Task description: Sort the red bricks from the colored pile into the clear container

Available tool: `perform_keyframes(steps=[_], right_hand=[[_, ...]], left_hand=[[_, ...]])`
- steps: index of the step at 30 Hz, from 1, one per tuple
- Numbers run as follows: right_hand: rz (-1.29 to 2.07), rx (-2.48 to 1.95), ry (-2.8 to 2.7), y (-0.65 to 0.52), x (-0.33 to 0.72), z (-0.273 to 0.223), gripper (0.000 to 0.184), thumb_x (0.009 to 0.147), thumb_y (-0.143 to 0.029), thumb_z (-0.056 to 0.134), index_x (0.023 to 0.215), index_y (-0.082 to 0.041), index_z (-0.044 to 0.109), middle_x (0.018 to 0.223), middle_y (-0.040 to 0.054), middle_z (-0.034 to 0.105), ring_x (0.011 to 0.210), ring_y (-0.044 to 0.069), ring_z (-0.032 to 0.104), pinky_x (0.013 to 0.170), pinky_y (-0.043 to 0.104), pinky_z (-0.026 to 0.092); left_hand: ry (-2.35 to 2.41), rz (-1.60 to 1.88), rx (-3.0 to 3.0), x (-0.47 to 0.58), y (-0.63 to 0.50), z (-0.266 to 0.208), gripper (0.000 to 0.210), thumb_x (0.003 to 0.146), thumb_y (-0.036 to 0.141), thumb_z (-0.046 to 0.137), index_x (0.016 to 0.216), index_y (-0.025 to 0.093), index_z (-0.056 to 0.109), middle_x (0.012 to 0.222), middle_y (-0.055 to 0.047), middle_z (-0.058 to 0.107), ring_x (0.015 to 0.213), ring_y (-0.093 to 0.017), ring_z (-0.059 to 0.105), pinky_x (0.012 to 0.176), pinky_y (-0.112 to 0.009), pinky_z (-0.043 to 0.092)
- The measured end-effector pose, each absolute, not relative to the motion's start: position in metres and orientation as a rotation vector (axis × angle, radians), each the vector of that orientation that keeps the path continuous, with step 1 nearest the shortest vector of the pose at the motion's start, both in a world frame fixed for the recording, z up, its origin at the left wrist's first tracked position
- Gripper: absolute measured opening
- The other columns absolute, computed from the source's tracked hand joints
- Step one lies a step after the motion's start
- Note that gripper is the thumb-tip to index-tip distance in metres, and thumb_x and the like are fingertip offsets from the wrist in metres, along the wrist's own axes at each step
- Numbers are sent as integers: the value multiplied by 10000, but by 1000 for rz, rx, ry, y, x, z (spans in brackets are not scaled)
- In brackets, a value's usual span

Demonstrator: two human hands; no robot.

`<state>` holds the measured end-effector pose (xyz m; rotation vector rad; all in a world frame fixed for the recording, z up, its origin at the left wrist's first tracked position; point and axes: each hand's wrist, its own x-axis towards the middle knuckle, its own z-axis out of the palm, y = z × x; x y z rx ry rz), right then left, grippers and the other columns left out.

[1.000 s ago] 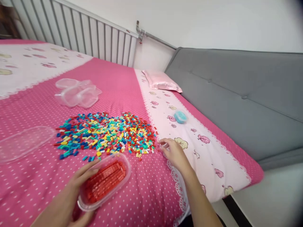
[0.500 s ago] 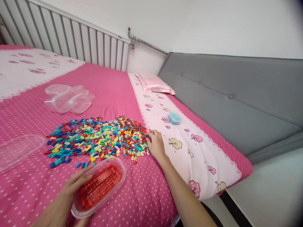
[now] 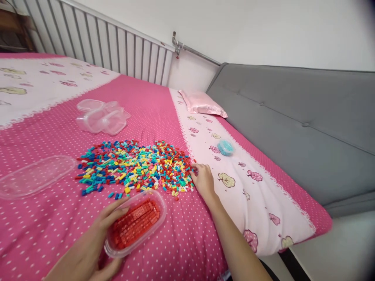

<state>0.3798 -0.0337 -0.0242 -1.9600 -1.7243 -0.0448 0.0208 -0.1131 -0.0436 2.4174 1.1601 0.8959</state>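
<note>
My left hand point(image 3: 101, 238) grips the near left side of a clear plastic container point(image 3: 162, 210), thumb and fingers on its rim. Inside lie red toy bricks point(image 3: 136, 222), packed in rows. Just beyond the container spreads a loose pile of small coloured toy bricks point(image 3: 137, 166). At the pile's right edge, my right hand point(image 3: 204, 180) has its fingers curled and pressed together among the bricks. Its fingertips are partly hidden, so what they pinch does not show.
A clear lid point(image 3: 38, 175) lies on the pink bedspread at left. Several clear containers point(image 3: 102, 119) are stacked behind the pile. A small tub of light blue pieces point(image 3: 225, 148) sits at right, near a pink pillow point(image 3: 203, 104) and the grey headboard point(image 3: 293, 128).
The whole view has swung left, so everything appears further right. My left hand still holds the container, and my right hand stays at the pile's right edge.
</note>
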Motion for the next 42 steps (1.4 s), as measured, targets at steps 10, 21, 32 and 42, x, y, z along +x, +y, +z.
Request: perform_keyframes(steps=[10,21,32,42], right_hand=[[-184,-2003,-1729,-40,373,-20,134,917,-139,648,861,-218,740,1038,90,730,1021,306,561,947,470,338],[-47,-1786,-1678,-47,370,-21,224,920,-289,517,935,-193,718,970,133,738,953,318,583,925,482,382],[400,-1562,-1598,-67,343,-10,317,933,-482,520,952,-204,670,924,90,727,781,254,662,716,365,505],[427,-1465,-1844,-80,310,-12,279,965,-385,525,891,-235,747,999,109,667,991,301,609,904,456,477]], left_hand=[[1156,908,2377,23,-116,-41,672,890,308,551,1522,364,328,1576,-22,477,1423,-320,495,1205,-488,413],[984,775,2407,21,-118,-25,798,842,131,553,1548,301,222,1642,-113,344,1500,-315,379,1190,-512,423],[964,787,2347,24,-123,-21,818,798,96,551,1517,311,228,1642,-113,325,1501,-313,374,1208,-520,400],[966,767,2337,24,-123,-21,817,798,95,550,1515,309,221,1658,-96,299,1520,-294,341,1225,-516,380]])
